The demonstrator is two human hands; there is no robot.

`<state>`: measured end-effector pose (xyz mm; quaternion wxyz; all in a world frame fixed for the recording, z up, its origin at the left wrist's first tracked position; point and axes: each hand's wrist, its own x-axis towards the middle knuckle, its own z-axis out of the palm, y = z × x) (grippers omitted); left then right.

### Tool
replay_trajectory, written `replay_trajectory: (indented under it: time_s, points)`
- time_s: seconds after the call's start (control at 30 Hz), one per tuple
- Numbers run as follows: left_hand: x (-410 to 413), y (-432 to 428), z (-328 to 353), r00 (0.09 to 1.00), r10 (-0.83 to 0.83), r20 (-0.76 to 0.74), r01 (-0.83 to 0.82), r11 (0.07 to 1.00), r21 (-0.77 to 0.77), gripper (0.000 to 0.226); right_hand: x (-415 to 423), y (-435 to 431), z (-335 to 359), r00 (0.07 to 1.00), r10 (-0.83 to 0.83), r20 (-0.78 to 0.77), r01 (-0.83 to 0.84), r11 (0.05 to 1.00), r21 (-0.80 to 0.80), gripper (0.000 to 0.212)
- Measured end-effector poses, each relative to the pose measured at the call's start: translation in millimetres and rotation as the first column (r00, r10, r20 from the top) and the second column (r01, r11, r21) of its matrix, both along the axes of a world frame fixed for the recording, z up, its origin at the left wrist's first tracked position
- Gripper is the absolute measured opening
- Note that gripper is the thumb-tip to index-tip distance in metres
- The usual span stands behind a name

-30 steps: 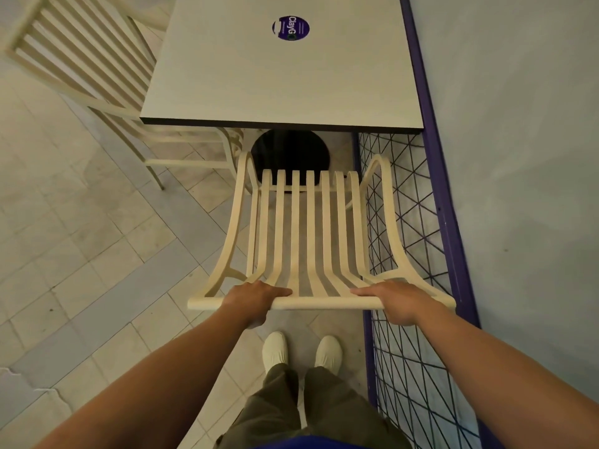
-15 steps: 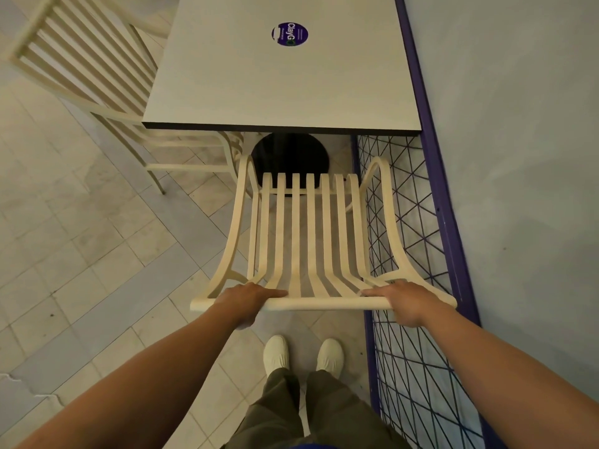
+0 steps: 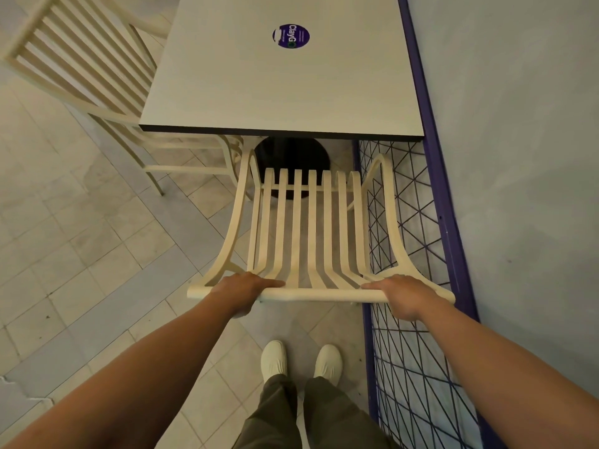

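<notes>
A cream slatted chair (image 3: 308,234) stands in front of me, its back toward me and its seat tucked toward the white square table (image 3: 275,85). My left hand (image 3: 241,291) grips the top rail of the chair back near its left end. My right hand (image 3: 405,294) grips the same rail near its right end. Fingers of both hands curl over the rail. The chair's legs are hidden under the back and the table.
A second cream slatted chair (image 3: 81,69) stands at the table's left side. A purple wire-mesh fence (image 3: 421,319) runs along the right, close to the chair, with a grey wall (image 3: 518,157) beyond. The table's black round base (image 3: 291,157) shows beneath. Tiled floor (image 3: 81,254) stretches left.
The chair and both hands have shifted slightly forward toward the table; the grips on the top rail are the same.
</notes>
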<state>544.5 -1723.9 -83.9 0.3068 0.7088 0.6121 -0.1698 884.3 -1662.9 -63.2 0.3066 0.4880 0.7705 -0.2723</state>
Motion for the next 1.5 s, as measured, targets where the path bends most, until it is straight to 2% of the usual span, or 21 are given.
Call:
replay_trajectory:
  time_s: [0.27,0.4,0.97,1.17,1.33,1.5]
  points:
    - [-1,20,3,1.0,0.005,-0.019,-0.006,1.0,-0.008,0.074,-3,21,1,1.0,-0.011,0.004,0.011,1.0,0.007,0.081]
    - [0,23,3,0.998,0.02,-0.054,-0.021,0.999,-0.028,0.075,-2,26,0,0.999,-0.031,0.025,0.031,0.999,-0.024,0.074]
    - [3,13,5,0.999,0.004,-0.051,-0.005,1.0,-0.017,0.069,1,11,-4,0.999,-0.013,0.048,0.014,1.0,-0.023,0.076]
    - [1,13,5,0.998,0.018,-0.068,-0.02,0.999,-0.027,0.077,0,15,-1,0.999,-0.035,0.032,0.036,0.998,-0.053,0.071]
    - [12,11,9,0.999,-0.011,-0.054,0.008,0.999,-0.041,0.07,-9,12,3,0.998,-0.055,0.004,0.056,0.996,-0.064,0.061]
    - [23,3,19,0.998,-0.037,-0.057,0.038,0.999,0.001,0.077,-36,4,9,0.998,-0.042,-0.044,0.04,0.998,-0.045,0.074]
